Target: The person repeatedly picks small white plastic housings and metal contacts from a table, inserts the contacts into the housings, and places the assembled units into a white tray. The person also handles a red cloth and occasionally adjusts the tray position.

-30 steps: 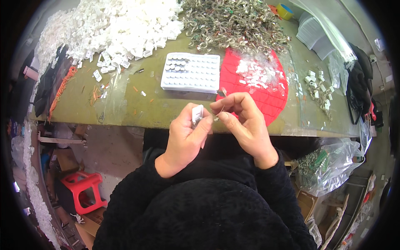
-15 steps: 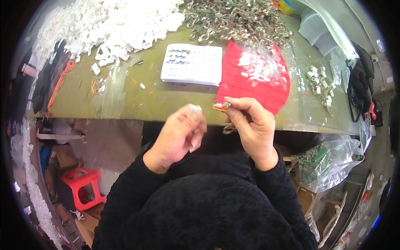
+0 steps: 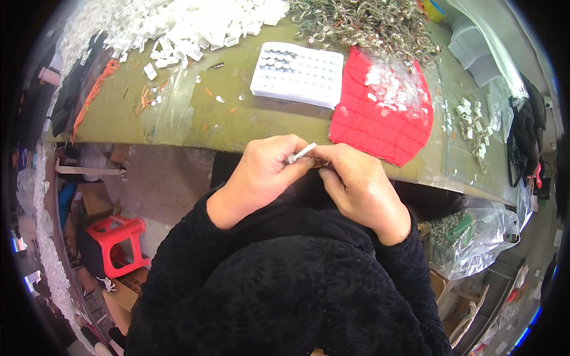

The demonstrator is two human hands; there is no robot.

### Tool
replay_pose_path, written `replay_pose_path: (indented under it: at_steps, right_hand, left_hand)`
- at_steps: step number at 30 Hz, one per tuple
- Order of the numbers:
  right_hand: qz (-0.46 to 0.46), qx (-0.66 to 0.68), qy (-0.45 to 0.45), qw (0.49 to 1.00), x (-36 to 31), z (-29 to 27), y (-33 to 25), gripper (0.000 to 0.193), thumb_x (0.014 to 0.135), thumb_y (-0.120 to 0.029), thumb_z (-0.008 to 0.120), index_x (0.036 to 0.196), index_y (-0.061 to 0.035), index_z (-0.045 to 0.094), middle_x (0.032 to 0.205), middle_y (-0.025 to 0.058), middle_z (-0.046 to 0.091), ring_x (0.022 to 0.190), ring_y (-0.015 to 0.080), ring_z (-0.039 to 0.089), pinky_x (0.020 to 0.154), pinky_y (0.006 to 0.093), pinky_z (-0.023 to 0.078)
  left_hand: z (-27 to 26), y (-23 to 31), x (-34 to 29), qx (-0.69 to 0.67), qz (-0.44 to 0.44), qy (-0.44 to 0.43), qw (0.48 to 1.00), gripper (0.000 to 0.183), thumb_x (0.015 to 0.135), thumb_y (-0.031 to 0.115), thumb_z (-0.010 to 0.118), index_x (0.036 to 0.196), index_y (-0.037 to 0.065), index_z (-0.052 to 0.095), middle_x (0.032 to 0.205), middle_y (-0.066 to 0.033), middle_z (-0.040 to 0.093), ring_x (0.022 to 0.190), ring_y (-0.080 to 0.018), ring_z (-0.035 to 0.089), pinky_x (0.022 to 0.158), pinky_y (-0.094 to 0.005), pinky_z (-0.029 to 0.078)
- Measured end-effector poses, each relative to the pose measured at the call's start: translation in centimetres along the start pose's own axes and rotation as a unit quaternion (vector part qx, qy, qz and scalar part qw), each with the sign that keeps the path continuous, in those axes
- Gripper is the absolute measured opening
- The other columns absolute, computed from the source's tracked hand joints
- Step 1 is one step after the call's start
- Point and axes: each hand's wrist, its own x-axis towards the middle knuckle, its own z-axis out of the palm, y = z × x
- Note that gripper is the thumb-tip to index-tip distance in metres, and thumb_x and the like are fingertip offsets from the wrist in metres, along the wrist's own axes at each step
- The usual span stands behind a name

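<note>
My two hands meet just in front of the table's near edge. Between thumb and fingers my left hand [image 3: 256, 172] pinches a small white plastic piece [image 3: 303, 152], its narrow end sticking up. Close against it, my right hand [image 3: 363, 185] is closed on a small orange-brown part [image 3: 320, 164], mostly hidden by the fingers. Beyond the hands lies a white tray [image 3: 297, 99] with several round silvery discs [image 3: 276, 62] in its left part. To its right, a red quilted cloth [image 3: 374, 132] carries a scatter of small whitish pieces [image 3: 392, 88].
White plastic pieces [image 3: 202, 26] are heaped at the far left of the table [image 3: 208, 124]. A tangle of looped wires [image 3: 368, 26] covers the far middle. White parts with wires [image 3: 475, 121] lie at right. Below are a red stool [image 3: 122, 231] and a clear bag [image 3: 481, 243].
My hands have come together, the left moving right with the white piece up to the part in my right hand. The table scene has shifted slightly rightward in the picture.
</note>
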Motion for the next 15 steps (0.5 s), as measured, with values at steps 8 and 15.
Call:
replay_pose_path:
  at_steps: [8, 15]
  right_hand:
    - [-0.076, -0.061, 0.019, 0.995, -0.5, 0.1, 0.6, 0.034, 0.075, 0.001, 0.065, 0.109, -0.0042, 0.063, 0.074, 0.0080, 0.060, 0.061, 0.0259, 0.062, 0.052, 0.0367, 0.048]
    - [-0.131, -0.089, -0.007, 0.987, -0.3, -0.8, 1.9, 0.029, 0.073, 0.001, 0.066, 0.101, -0.0054, 0.064, 0.077, 0.0077, 0.063, 0.061, 0.0249, 0.063, 0.052, 0.0330, 0.050]
  left_hand:
    - [0.6, 0.0, -1.0, -0.119, -0.079, 0.010, 0.990, 0.008, 0.098, 0.009, 0.060, 0.101, 0.002, 0.062, 0.073, -0.0037, 0.062, 0.053, -0.0052, 0.050, 0.048, -0.0199, 0.038]
    - [0.5, -0.3, -0.6, -0.434, -0.215, -0.058, 0.873, 0.019, 0.102, 0.019, 0.054, 0.108, 0.002, 0.058, 0.070, -0.0052, 0.057, 0.050, -0.0078, 0.047, 0.046, -0.0222, 0.037]
